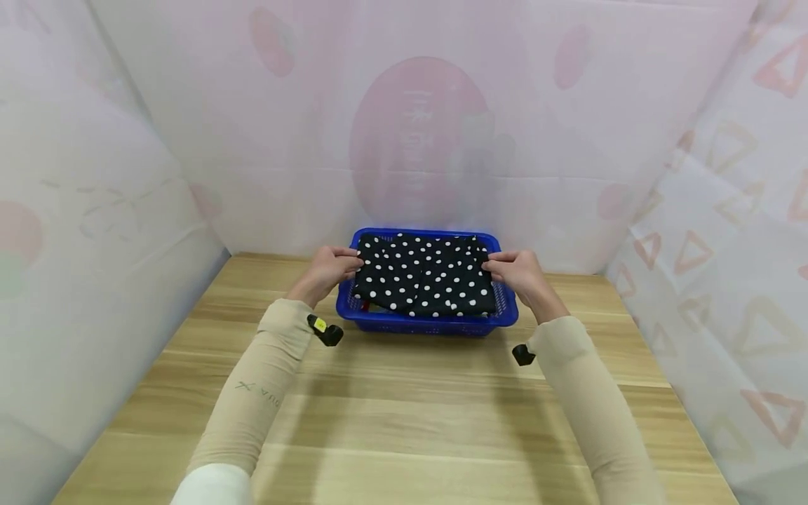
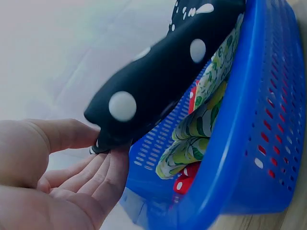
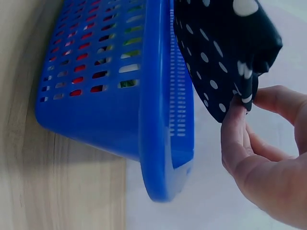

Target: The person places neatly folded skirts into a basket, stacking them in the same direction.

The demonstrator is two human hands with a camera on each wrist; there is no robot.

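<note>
A folded black cloth with white polka dots [image 1: 423,277] lies across the top of a blue plastic basket [image 1: 416,324] in the head view. At its left edge my left hand [image 1: 331,270] pinches the fabric between thumb and fingers, and the left wrist view shows that edge raised above the rim. On the opposite side my right hand [image 1: 519,273] pinches the other edge, close to the basket's right rim. Beneath the black cloth, inside the basket, are a green-and-yellow patterned cloth [image 2: 194,129] and a red cloth with white dots [image 2: 186,181].
The basket stands on a wooden table [image 1: 404,414] near its back edge. Pale printed sheets [image 1: 429,140] hang behind and on both sides. Small black devices sit at both wrists, the left one [image 1: 326,331] bearing a yellow mark.
</note>
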